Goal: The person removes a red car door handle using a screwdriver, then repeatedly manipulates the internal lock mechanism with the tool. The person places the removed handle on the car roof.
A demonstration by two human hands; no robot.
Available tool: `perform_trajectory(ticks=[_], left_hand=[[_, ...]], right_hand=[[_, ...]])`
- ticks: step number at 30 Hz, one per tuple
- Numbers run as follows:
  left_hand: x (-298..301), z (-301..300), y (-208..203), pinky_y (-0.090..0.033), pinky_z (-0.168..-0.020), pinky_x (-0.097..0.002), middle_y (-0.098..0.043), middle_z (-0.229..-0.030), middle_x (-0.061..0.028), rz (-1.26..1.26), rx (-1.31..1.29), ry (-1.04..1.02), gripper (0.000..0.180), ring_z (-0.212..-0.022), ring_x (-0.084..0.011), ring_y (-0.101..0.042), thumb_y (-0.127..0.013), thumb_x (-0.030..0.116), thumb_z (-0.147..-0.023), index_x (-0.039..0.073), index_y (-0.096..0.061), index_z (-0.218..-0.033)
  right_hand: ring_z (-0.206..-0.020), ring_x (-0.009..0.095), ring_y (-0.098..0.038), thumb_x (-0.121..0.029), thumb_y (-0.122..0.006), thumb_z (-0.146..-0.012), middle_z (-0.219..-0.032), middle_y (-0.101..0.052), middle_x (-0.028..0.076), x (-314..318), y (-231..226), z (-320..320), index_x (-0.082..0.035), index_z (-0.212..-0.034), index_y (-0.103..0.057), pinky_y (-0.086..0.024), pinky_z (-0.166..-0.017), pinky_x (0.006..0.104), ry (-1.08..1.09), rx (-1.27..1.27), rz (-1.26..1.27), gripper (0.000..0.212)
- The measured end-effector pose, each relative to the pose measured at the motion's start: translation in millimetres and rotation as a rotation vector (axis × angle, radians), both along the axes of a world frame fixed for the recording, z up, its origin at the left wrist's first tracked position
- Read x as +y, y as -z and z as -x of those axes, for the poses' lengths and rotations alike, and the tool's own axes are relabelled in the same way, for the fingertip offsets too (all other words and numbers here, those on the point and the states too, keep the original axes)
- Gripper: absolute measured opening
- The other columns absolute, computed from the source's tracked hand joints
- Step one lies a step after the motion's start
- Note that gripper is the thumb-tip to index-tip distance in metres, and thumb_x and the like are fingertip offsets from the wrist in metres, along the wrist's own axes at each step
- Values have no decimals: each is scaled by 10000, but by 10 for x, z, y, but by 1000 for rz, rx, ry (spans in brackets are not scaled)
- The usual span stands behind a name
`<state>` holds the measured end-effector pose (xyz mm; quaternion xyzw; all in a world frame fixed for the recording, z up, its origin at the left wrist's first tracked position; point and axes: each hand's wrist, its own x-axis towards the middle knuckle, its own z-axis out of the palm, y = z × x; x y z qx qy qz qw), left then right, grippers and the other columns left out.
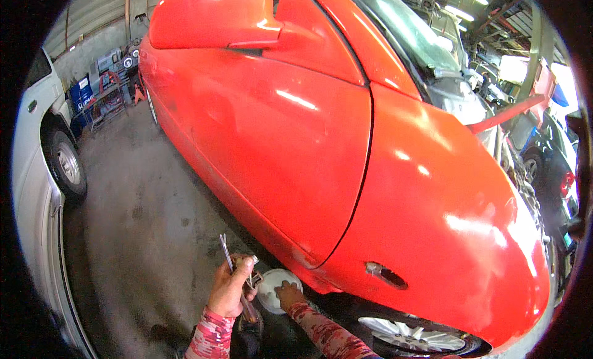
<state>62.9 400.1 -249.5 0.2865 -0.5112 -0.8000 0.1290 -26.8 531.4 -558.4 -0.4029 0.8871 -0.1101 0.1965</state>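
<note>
My left hand (230,288) is closed round a slim silver open-end wrench (227,253), its forked end pointing up. A small metal piece (255,279) shows at the fingers of that hand; its kind is unclear. Low beside the red car's sill is a round, pale, shallow dish (270,301). My right hand (288,295) reaches down over this dish, fingers apart and touching its surface or what lies in it. Small dark marks or bits show there, too small to name. The red car's door (278,155) and front fender (426,192) rise just beyond both hands.
In the fender is an oblong hole (390,275), with the front wheel (414,334) beneath. A side mirror (213,19) juts out above. Along the left stands a pale vehicle (37,173); a rack with blue containers (80,93) is farther back. Concrete floor (142,223) lies between the vehicles.
</note>
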Motion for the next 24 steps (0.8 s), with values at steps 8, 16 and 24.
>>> perform_trajectory(ticks=[8, 16, 24], left_hand=[[-74, 208, 174, -462, -480, -239, -714, -929, -54, -132, 90, -2, 317, -730, -126, -678, -759, 153, -933, 86, -608, -1204], [-292, 372, -517, -457, -476, -216, -756, -999, -96, -5, 4, 27, 332, -732, -118, -703, -750, 101, -918, 52, -592, -1206], [-218, 168, -1478, -538, -751, -299, -690, -848, -25, 369, 98, -1, 437, -820, -117, -652, -929, 300, -754, 40, -666, -985]], right_hand=[[-1002, 375, -677, -177, -687, -879, -1046, -710, 203, 6, -816, 319, -41, -1132, -691, -538, -891, 462, -2, -152, 679, 287], [-994, 238, -671, -57, -722, -872, -1114, -679, 108, 258, -3047, 3, -54, -1191, -635, -533, -883, 368, 298, -752, 978, 331], [-1169, 179, -588, 86, -654, -876, -1281, -568, 57, -3, -4167, -181, -71, -1408, -459, -493, -1008, 321, 387, -1288, 1082, 589]])
